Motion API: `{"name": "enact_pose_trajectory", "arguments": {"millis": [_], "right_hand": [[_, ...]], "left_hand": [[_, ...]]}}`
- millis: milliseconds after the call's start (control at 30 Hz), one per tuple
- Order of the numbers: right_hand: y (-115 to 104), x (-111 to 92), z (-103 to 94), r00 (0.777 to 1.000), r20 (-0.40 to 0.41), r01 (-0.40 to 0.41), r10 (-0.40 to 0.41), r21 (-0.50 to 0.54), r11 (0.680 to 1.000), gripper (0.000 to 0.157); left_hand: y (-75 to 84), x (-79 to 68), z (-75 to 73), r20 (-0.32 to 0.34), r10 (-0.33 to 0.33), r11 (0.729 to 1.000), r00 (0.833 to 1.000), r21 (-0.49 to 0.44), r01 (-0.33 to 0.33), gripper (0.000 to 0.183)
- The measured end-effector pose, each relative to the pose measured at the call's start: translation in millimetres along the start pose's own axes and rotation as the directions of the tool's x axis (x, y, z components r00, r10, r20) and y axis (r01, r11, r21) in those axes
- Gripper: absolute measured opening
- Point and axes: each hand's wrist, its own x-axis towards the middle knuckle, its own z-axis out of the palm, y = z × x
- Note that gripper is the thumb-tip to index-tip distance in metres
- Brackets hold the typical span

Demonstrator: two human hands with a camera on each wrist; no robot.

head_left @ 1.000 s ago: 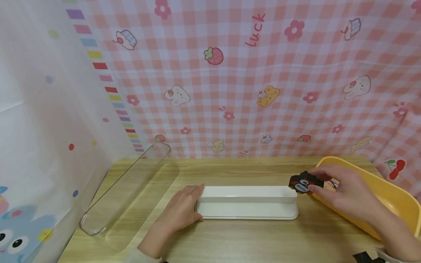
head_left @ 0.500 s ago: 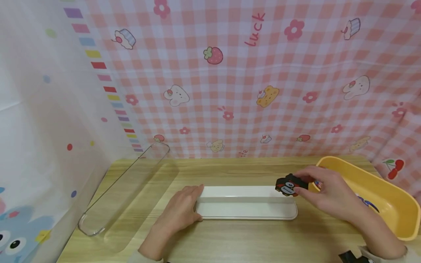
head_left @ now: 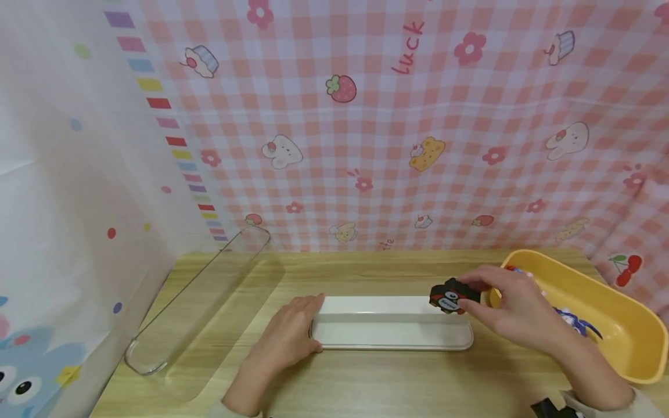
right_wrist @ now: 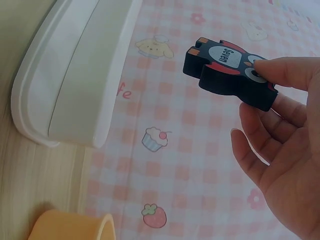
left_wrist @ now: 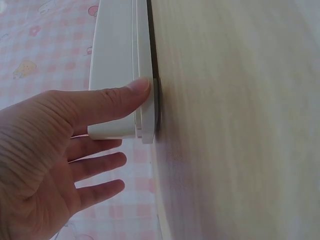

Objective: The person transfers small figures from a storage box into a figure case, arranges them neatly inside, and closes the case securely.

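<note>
Left hand (head_left: 292, 328) grips one end of a white stand (head_left: 392, 335); right hand (head_left: 514, 307) pinches a black owl block (head_left: 447, 295) near the other

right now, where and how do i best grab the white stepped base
I'd grip the white stepped base at its right end, coming from the right, since the left hand holds the other end. It is long and narrow, so pinching it front to back, from the low front edge to the raised back part, should work.
</note>
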Motion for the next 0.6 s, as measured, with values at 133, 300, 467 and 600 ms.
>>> {"name": "enact_pose_trajectory", "arguments": {"millis": [133,300,467,600], "right_hand": [[-7,4,3.0,0.999,0.031,-0.042,0.042,0.001,0.999,0.034],[-14,14,9.4,0.996,0.077,-0.056,0.055,0.002,0.998,0.031],[-18,19,20.5,0.995,0.084,-0.051,0.047,0.045,0.998,0.031],[-22,23,31.4,0.997,0.078,-0.020,0.012,0.096,0.995,0.033]], "left_hand": [[0.1,0.9,0.8,-0.007,-0.001,1.000,1.000,0.006,0.001,0.095],[0.0,1.6,0.9,-0.013,-0.001,1.000,1.000,-0.002,0.000,0.096],[0.0,0.9,0.6,-0.013,0.005,1.000,1.000,-0.009,-0.005,0.096],[0.2,0.0,0.4,-0.008,0.001,1.000,1.000,-0.015,-0.001,0.096]]}}
